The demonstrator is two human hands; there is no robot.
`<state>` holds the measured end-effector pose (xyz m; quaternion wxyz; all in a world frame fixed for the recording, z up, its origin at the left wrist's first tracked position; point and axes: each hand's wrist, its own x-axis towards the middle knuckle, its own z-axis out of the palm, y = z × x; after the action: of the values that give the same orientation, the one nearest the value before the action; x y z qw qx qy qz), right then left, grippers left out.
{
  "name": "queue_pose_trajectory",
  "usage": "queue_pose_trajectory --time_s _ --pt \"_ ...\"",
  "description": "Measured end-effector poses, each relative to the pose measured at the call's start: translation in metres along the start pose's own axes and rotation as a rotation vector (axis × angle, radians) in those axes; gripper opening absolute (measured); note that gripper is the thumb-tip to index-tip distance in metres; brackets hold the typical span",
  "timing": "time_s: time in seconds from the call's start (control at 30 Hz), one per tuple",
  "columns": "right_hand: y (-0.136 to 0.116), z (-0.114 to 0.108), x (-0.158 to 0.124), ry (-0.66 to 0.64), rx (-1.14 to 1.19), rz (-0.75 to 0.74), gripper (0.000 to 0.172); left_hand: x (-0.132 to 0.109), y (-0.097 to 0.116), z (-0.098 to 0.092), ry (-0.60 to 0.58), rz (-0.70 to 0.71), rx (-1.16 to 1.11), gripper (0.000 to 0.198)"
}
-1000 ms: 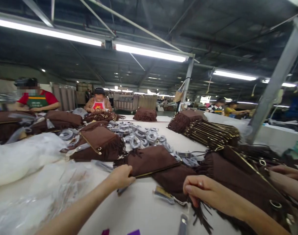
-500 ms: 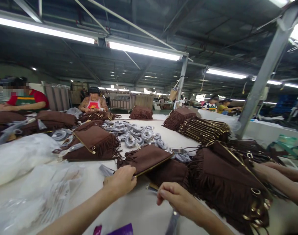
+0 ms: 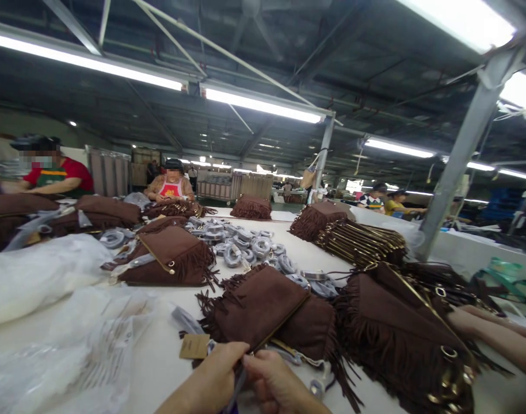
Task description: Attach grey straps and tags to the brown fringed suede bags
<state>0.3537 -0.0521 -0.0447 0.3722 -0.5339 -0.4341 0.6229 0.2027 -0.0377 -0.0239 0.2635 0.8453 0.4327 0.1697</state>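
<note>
A brown fringed bag (image 3: 258,305) lies in front of me, its gold-edged flap corner pointing at my hands. At that corner my left hand (image 3: 213,376) is closed, thumb and finger pinching the edge. My right hand (image 3: 274,382) meets it there, fingers closed around the end of a grey wrapped strap (image 3: 240,384) that hangs between the hands. The exact grip at the fingertips is partly hidden. A tan card tag (image 3: 194,346) lies by my left hand. Under the first bag, another brown fringed bag (image 3: 310,325) shows at right.
Coiled wrapped straps (image 3: 258,247) are heaped beyond the bags. More fringed bags (image 3: 172,253) lie at left, a stack (image 3: 362,236) at back right. Clear plastic bags (image 3: 64,322) cover the left side. Another person's arm (image 3: 496,333) reaches in from the right; coworkers sit opposite.
My right hand has moved left with the strap to meet my left hand at the bag's corner. The bag now lies nearer, with its fringe spread and the tan tag showing.
</note>
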Motion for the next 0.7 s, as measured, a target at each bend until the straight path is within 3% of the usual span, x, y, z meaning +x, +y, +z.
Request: queue_pose_trajectory --time_s 0.07,0.13,0.2,0.27,0.37,0.53,0.6,0.7 --pt "0.005 0.003 0.006 0.046 -0.259 -0.182 0.024 0.000 -0.001 0.005 0.013 -0.054 0.125 0.046" --pt "0.006 0.003 0.006 0.172 -0.714 -0.316 0.012 0.003 0.001 0.008 -0.005 -0.117 0.270 0.049" --pt "0.002 0.000 0.003 0.275 -1.160 -0.316 0.011 0.006 0.004 0.008 -0.012 -0.163 0.395 0.045" --pt "-0.003 -0.002 -0.001 0.263 -1.443 -0.297 0.022 0.011 0.006 0.007 0.000 -0.157 0.491 0.041" --pt "-0.011 0.001 -0.002 0.178 -1.571 -0.352 0.024 0.016 0.006 0.010 0.066 -0.095 0.580 0.037" --pt "-0.030 -0.001 -0.005 0.125 -1.564 -0.471 0.020 0.022 0.006 0.010 0.097 0.023 0.658 0.031" --pt "-0.044 -0.020 -0.008 0.166 -1.571 -0.430 0.022 0.019 0.002 0.001 0.104 0.035 0.681 0.032" --pt "-0.067 -0.072 -0.015 0.302 -1.581 -0.306 0.024 0.007 -0.015 -0.019 0.134 0.008 0.703 0.032"
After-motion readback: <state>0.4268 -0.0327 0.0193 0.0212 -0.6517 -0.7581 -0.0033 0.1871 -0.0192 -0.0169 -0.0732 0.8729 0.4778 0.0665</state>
